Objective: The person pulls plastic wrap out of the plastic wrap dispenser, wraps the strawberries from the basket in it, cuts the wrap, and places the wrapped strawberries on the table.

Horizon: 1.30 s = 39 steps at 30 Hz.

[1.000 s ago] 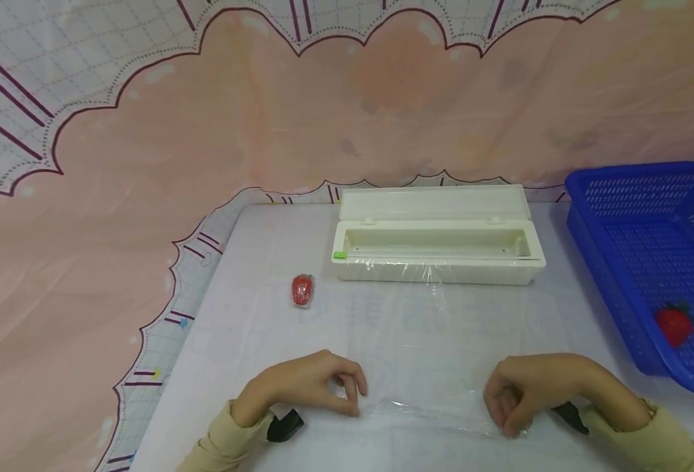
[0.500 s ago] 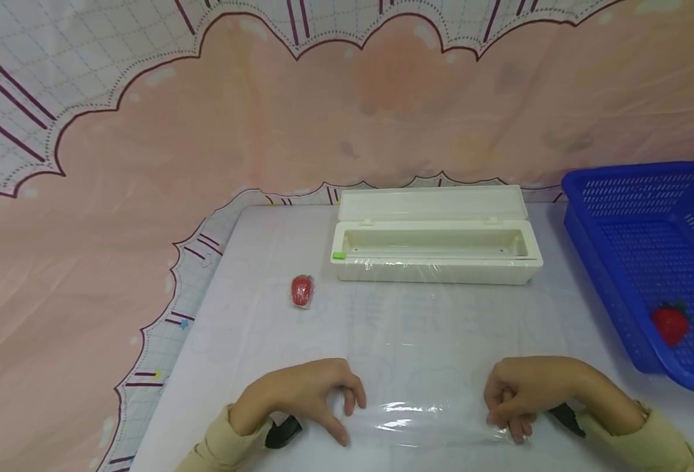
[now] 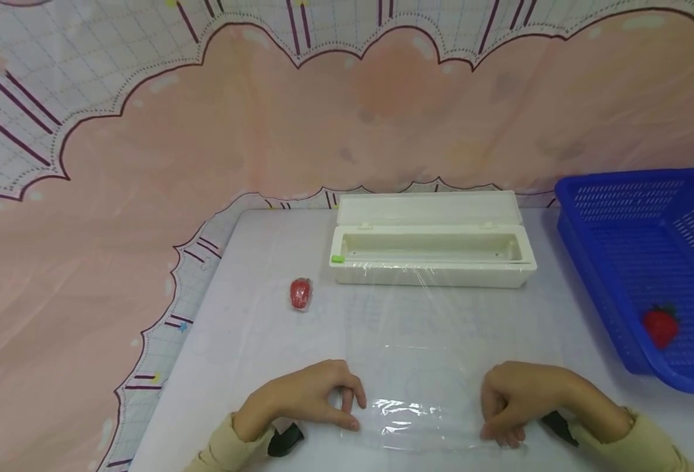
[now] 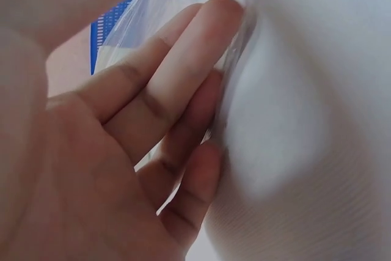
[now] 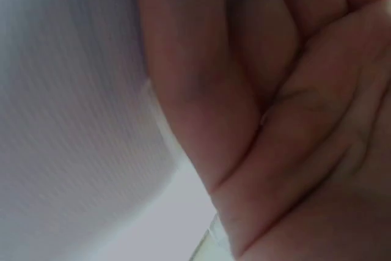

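Note:
A sheet of clear cling film (image 3: 408, 419) stretches from the front of a long white dispenser box (image 3: 435, 275) toward the near side of the table. My left hand (image 3: 308, 393) pinches the film's near left edge; the left wrist view shows film against the fingertips (image 4: 223, 13). At the near right corner, my right hand (image 3: 524, 400) holds the film with curled fingers. The right wrist view shows mostly palm and fingers (image 5: 195, 90), and the fingertips are hidden there. A red strawberry wrapped in film (image 3: 301, 294) lies left of the box.
On the right stands a blue perforated basket (image 3: 595, 288) with an unwrapped strawberry (image 3: 660, 326) inside. The dispenser's lid (image 3: 426, 208) is raised at the back. Behind the white tabletop (image 3: 229, 341) hangs a pink patterned cloth (image 3: 300, 131).
My left thumb spread away from the fingers and has come back to them on the film. The film's near edge lies slightly nearer me and flatter. My right fingers have shifted their hold.

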{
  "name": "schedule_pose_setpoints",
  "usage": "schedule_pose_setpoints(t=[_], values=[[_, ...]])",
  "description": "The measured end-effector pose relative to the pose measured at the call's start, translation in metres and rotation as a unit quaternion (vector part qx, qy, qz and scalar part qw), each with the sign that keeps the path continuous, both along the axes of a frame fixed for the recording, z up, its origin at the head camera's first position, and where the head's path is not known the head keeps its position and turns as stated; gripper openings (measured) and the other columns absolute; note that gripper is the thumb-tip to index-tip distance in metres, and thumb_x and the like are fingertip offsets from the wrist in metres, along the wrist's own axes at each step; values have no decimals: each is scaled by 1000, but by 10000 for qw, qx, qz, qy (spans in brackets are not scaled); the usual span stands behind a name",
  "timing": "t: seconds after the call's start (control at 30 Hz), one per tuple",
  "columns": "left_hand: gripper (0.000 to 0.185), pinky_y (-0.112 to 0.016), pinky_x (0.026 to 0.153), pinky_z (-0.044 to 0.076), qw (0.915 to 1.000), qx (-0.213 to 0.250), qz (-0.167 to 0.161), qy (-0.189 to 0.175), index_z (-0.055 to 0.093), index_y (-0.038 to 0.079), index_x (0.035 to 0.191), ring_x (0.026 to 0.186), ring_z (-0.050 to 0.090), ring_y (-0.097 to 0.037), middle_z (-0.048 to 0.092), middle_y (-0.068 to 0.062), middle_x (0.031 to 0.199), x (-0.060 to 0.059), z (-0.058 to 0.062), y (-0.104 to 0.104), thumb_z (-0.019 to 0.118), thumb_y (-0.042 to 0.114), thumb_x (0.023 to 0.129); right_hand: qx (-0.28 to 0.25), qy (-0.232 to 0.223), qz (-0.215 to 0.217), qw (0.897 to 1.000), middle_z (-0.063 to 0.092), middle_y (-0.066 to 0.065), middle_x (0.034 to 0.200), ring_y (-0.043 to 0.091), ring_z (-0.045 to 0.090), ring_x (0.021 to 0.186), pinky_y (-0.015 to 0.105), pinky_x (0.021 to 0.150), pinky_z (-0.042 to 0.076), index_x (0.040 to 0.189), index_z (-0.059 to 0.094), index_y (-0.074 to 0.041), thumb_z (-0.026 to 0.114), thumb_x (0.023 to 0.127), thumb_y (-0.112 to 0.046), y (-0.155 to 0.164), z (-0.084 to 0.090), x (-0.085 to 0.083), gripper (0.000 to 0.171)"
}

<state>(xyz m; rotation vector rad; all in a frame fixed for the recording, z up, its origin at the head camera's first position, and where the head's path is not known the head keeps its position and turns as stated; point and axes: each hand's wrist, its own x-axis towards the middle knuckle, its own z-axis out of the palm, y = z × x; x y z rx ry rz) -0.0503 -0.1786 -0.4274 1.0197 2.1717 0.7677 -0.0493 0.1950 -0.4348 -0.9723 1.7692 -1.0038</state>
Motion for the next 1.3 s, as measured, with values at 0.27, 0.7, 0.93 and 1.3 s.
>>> schedule_pose_setpoints(t=[0.27, 0.7, 0.93, 1.3], values=[[16, -11, 75, 40, 9999, -75, 68, 32, 71, 24, 96, 81, 48, 4, 55, 23, 73, 2, -1, 1, 78, 35, 86, 84, 374, 48, 9993, 68, 2, 55, -15, 52, 49, 15, 45, 48, 63, 76, -8, 70, 92, -30, 2, 2, 2, 37], [7, -15, 78, 50, 9978, 425, 376, 344, 70, 24, 94, 79, 57, 11, 64, 24, 81, 10, 3, -6, 68, 31, 95, -475, 196, 62, 9987, 65, 10, 56, -16, 44, 54, 10, 45, 38, 67, 73, -5, 64, 96, -20, 22, 9, 1, 34], [8, -19, 72, 52, 9841, 603, 1668, 112, 68, 28, 87, 75, 58, 5, 63, 20, 78, 17, 1, -12, 72, 33, 91, -618, 740, -502, 9941, 68, -1, 64, -14, 47, 60, 15, 49, 46, 77, 75, -14, 64, 96, -19, 26, 18, 2, 22], [24, -17, 74, 45, 9815, -42, 1844, 509, 66, 25, 89, 78, 48, 2, 51, 17, 80, 26, -8, -6, 86, 28, 76, 73, 2279, -1410, 9634, 69, -16, 92, -8, 55, 78, 20, 60, 49, 99, 74, -19, 67, 95, -21, 45, 44, 3, 8]])
